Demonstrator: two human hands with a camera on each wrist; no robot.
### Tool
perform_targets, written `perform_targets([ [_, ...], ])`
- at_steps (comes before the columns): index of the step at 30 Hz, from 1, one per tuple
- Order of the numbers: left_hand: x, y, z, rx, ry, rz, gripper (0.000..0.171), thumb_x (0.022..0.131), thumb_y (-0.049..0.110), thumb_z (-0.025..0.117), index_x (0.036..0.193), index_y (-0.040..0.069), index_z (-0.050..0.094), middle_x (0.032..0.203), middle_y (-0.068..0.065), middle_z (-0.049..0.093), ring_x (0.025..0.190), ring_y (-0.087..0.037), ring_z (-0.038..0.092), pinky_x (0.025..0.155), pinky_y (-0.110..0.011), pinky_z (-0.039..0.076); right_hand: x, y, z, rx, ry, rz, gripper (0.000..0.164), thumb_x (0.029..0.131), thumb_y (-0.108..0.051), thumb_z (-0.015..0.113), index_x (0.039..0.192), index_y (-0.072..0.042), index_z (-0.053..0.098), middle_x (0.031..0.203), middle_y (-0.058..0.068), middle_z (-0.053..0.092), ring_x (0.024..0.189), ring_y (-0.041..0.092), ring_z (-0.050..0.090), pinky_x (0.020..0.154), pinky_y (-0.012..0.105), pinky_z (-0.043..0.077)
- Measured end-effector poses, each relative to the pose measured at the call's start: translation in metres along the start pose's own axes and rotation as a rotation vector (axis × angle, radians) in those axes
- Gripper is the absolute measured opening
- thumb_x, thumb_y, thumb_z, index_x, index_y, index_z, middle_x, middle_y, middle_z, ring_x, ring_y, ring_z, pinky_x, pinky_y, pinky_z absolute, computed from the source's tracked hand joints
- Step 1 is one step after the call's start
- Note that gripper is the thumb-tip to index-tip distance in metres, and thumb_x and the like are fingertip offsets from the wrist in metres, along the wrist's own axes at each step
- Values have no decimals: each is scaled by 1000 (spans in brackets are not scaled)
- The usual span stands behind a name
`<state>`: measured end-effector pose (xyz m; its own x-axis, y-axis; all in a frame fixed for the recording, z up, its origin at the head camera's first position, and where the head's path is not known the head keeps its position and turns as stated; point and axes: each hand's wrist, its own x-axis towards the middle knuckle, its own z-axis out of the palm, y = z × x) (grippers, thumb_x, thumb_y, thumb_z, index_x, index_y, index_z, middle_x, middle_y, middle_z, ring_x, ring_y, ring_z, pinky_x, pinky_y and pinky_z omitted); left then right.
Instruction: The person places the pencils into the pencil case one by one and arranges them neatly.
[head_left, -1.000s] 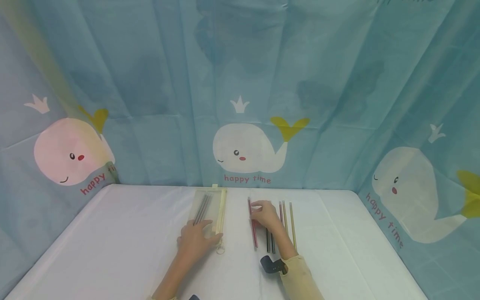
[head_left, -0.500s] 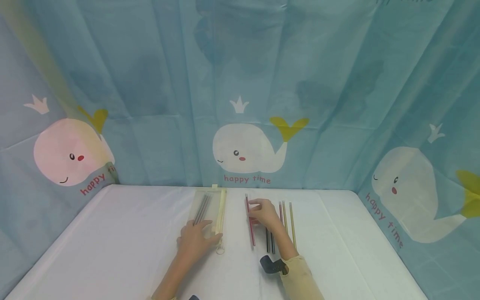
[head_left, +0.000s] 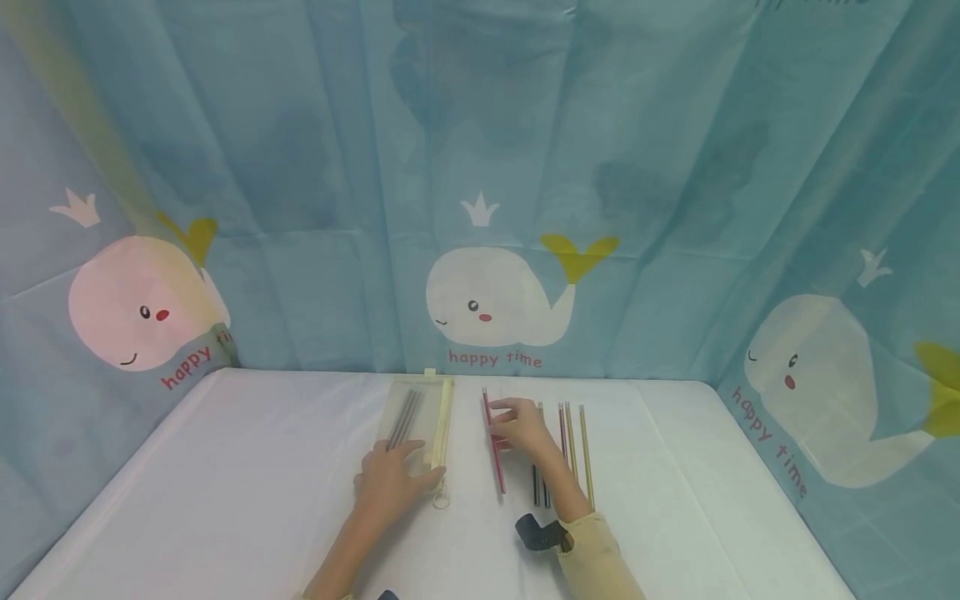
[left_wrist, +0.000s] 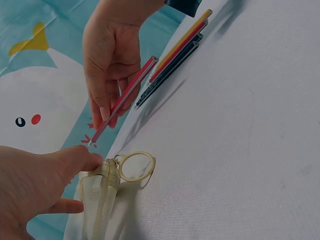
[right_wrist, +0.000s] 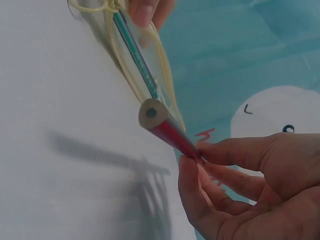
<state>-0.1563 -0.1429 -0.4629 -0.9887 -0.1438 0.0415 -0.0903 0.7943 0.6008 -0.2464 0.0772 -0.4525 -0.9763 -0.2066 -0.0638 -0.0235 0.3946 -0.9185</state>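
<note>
A pale yellow mesh zip pouch (head_left: pixel 442 421) lies at the back of the table, with several dark pencils (head_left: pixel 405 418) inside. My left hand (head_left: pixel 393 479) holds it near the ringed end, the thumb on the zip edge. In the right wrist view the pouch's yellow edges stand apart, and a teal pencil (right_wrist: pixel 135 50) shows between them. Between thumb and fingertips my right hand (head_left: pixel 519 427) pinches a red pencil (head_left: pixel 497 467), raised off the table just right of the pouch. Its flat unsharpened end faces the right wrist camera.
Right of the held pencil lie two dark pencils (head_left: pixel 537 488), a red one (head_left: pixel 562 427) and two gold ones (head_left: pixel 587 454), partly behind my right forearm. A key ring (head_left: pixel 441 500) hangs off the pouch. A blue whale-print curtain (head_left: pixel 330 250) closes the back of the white table (head_left: pixel 225 483).
My right hand has lifted the red pencil from beside the dark pencils and carried it left, closer to the pouch. The left hand and the pouch look unmoved.
</note>
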Motion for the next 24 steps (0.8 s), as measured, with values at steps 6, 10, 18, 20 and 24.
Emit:
perform_targets([
  [6, 0, 0, 0, 9, -3, -5, 63, 87, 47, 83, 134, 7, 70, 140, -36, 54, 129, -60, 48, 97, -79, 39, -1, -3, 5, -5, -11, 0, 39, 95, 0, 72, 133, 6, 66, 100, 17, 75, 85, 27, 77, 74, 37, 64],
  [10, 0, 1, 0, 13, -4, -4, 62, 87, 46, 83, 134, 7, 70, 140, -36, 54, 129, -60, 48, 97, -79, 39, 0, -4, 10, -7, -27, 1, 39, 94, 0, 73, 132, 6, 66, 99, 17, 75, 84, 27, 77, 73, 37, 64],
  [18, 1, 0, 0, 22, -2, 0, 62, 88, 46, 83, 134, 7, 70, 139, -37, 54, 128, -60, 49, 96, -78, 40, 1, -4, 15, -9, -38, -3, 40, 93, 1, 73, 132, 6, 67, 101, 18, 75, 84, 27, 77, 72, 35, 64],
  [20, 1, 0, 0, 21, -3, 2, 62, 88, 46, 82, 134, 7, 70, 139, -37, 54, 127, -60, 49, 95, -78, 41, 1, -4, 16, -12, -37, 0, 39, 93, 0, 73, 132, 6, 67, 101, 17, 75, 84, 26, 77, 73, 35, 64],
  [24, 1, 0, 1, 14, -3, 7, 63, 87, 46, 83, 134, 6, 70, 138, -36, 54, 126, -59, 49, 94, -76, 41, 2, -4, 16, -23, -41, -5, 38, 93, -1, 73, 131, 6, 68, 100, 16, 75, 83, 26, 77, 73, 36, 64],
])
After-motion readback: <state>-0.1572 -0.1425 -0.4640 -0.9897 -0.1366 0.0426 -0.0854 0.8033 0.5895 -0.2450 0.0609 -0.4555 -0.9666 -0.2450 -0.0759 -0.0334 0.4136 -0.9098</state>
